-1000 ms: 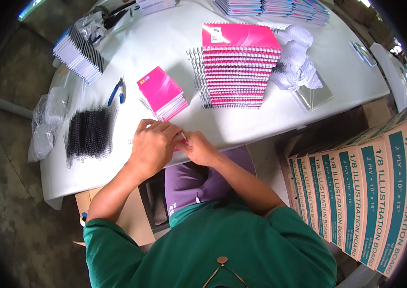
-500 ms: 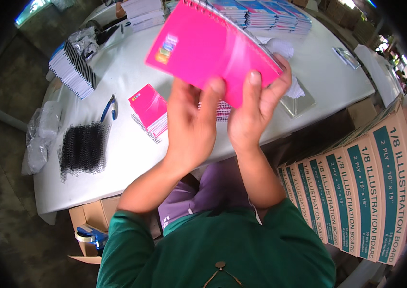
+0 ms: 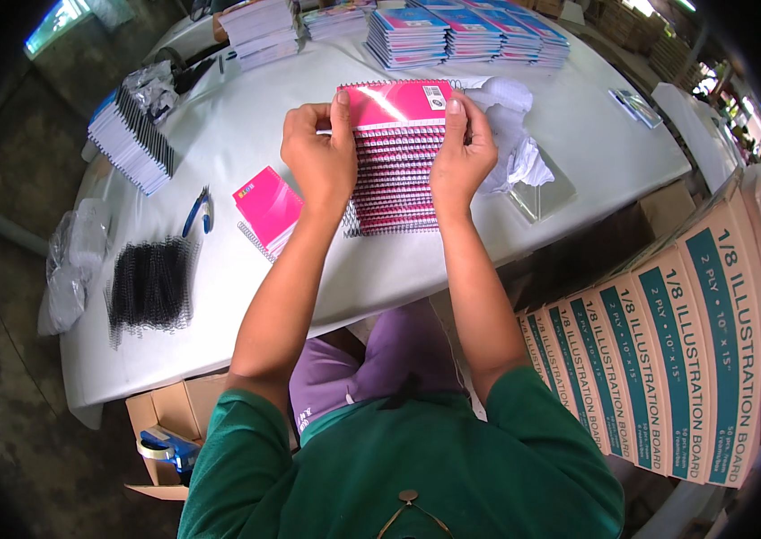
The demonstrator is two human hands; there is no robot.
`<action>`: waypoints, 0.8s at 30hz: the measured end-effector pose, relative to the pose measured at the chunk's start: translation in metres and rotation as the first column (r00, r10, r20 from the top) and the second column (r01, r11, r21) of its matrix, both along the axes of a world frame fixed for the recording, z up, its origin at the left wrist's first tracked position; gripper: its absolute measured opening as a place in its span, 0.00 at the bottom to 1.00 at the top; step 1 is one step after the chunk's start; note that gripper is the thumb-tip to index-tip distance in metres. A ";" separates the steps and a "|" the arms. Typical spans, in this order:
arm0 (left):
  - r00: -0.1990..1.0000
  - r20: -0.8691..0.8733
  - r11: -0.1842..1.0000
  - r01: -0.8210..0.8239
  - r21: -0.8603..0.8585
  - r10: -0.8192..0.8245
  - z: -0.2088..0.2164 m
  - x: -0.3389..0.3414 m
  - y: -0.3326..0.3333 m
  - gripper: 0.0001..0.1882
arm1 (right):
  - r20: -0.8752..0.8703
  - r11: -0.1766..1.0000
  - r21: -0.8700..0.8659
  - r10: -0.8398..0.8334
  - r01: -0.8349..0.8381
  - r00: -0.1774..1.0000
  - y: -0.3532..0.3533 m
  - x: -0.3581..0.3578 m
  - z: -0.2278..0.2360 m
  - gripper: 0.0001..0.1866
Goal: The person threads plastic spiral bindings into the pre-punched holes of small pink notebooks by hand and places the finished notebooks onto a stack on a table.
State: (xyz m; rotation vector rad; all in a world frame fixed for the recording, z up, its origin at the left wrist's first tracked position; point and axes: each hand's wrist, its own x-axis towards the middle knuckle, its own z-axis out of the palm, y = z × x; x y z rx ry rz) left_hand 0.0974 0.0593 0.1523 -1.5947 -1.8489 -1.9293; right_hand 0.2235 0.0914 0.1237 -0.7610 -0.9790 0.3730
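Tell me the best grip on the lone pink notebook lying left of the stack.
The lone pink notebook lies flat on the white table, its wire spiral along the lower-left edge. Probably best to pinch the plain upper-right edge, coming from above on the side facing the stack: fingers slip under bare cover there and avoid snagging coils. The blue pliers crowd its left side.

bright daylight | glare on white table (image 3: 578, 135) | dark fisheye rim (edges bend)
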 end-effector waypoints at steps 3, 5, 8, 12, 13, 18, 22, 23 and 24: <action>0.991 0.134 0.999 0.019 0.035 -0.024 0.000 0.001 0.000 0.15 | 0.044 0.998 0.033 -0.056 0.055 0.997 0.006 -0.002 -0.001 0.07; 0.973 0.215 0.994 0.072 0.083 -0.088 -0.003 -0.009 -0.002 0.16 | 0.061 0.995 0.062 -0.082 0.079 0.995 0.006 0.001 -0.003 0.06; 0.977 0.173 0.992 0.123 0.029 -0.126 -0.002 -0.048 -0.020 0.17 | 0.114 0.982 0.077 -0.179 0.171 0.977 -0.008 0.018 -0.002 0.04; 0.595 -0.781 0.874 -0.261 -0.410 -0.188 -0.069 -0.105 -0.074 0.25 | 0.064 0.993 0.097 -0.080 0.073 0.995 -0.056 0.023 -0.025 0.10; 0.561 -0.818 0.899 -0.284 -0.333 -0.125 -0.090 -0.108 -0.085 0.23 | -0.006 0.989 0.015 0.149 -0.149 0.989 -0.073 0.013 -0.036 0.11; 0.684 -0.707 0.919 -0.140 -0.369 -0.180 -0.084 -0.052 -0.151 0.21 | -0.748 0.285 -0.313 0.514 -0.906 0.420 -0.159 -0.048 -0.067 0.16; 0.757 -0.438 0.818 0.217 -0.533 -0.485 -0.056 -0.030 -0.184 0.23 | -0.569 0.414 -0.375 0.603 -0.829 0.559 -0.158 -0.045 -0.072 0.17; 0.757 -0.331 0.777 0.350 -0.523 -0.564 -0.046 -0.035 -0.183 0.24 | -0.464 0.432 -0.368 0.682 -0.823 0.565 -0.148 -0.035 -0.077 0.16; 0.850 -0.352 0.904 0.286 -0.319 -0.393 -0.041 -0.044 -0.178 0.27 | -0.350 0.449 -0.358 0.749 -0.819 0.563 -0.137 -0.026 -0.079 0.14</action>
